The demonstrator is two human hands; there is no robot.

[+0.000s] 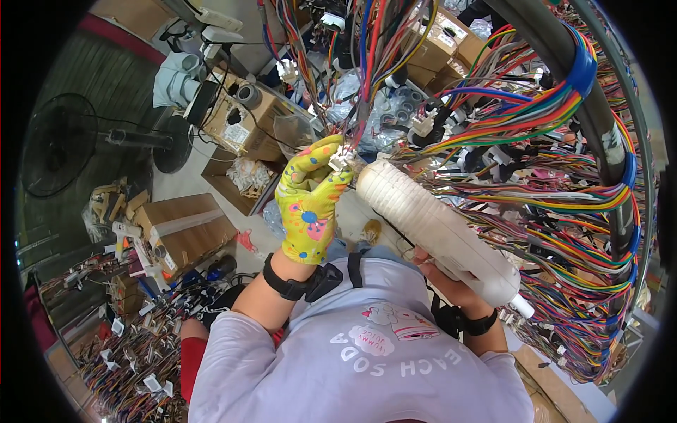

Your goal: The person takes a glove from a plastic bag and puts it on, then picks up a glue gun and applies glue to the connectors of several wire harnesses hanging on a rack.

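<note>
My left hand (310, 201), in a yellow flowered glove, pinches a white plastic connector (341, 159) between thumb and fingers. From that connector a bundle of thin coloured wires (361, 116) runs up and away. My bare right hand (451, 283) is closed round a white heat gun (437, 229) from below, most of its fingers hidden under the body. Tape or cord is wound round the gun's front half. Its narrow front end points at the connector, close beside the gloved fingertips; whether the two touch I cannot tell.
To the right, a curved metal rack (599, 120) carries thick wire harnesses bound with blue tape (582, 65). Cardboard boxes (185, 229) stand at the left, near a black standing fan (60, 137). More harnesses (134, 366) are heaped at lower left, beside a person's red-clothed part (190, 366).
</note>
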